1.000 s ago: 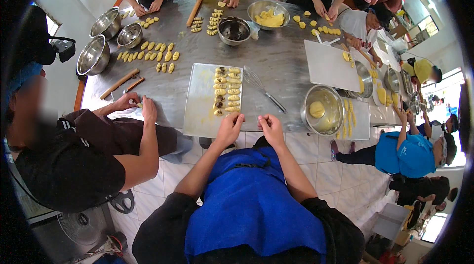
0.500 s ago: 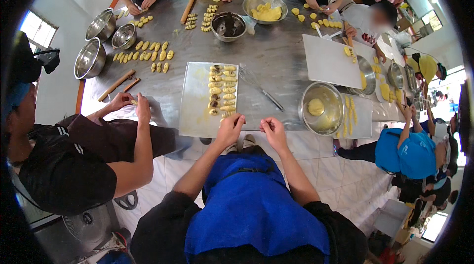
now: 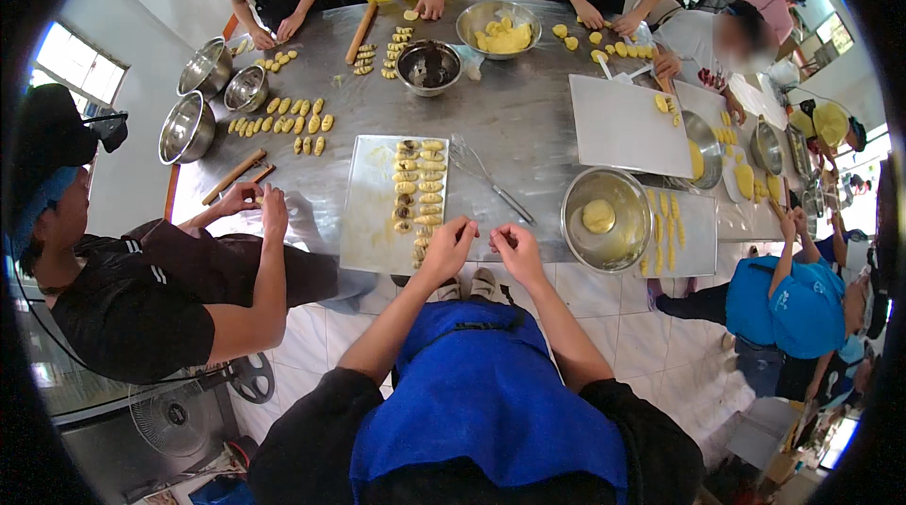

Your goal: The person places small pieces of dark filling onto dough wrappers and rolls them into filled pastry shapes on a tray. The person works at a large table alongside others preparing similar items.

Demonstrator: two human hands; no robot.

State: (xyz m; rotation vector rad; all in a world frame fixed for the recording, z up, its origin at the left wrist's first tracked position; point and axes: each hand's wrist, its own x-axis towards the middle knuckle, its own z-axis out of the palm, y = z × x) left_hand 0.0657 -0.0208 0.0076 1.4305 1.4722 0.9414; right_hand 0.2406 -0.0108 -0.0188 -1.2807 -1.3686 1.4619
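At the table's near edge my left hand is closed with its fingertips together, beside the lower right corner of a white tray. My right hand faces it a short gap away, its fingers curled and thumb against them. Anything small in either pinch is hidden. Two columns of ridged yellow dough pieces lie on the tray, some with dark filling showing. A wire whisk rests to the right of the tray. Further right stands a steel bowl with a ball of yellow dough inside.
Rows of shaped dough lie at the left near several steel bowls and a rolling pin. A bowl of dark filling stands mid-table. A white board and dough strips are at the right. Co-workers surround the table.
My hands have drawn a little closer together. The whole view has shifted slightly. The co-worker at the left still works with both hands at the table edge.
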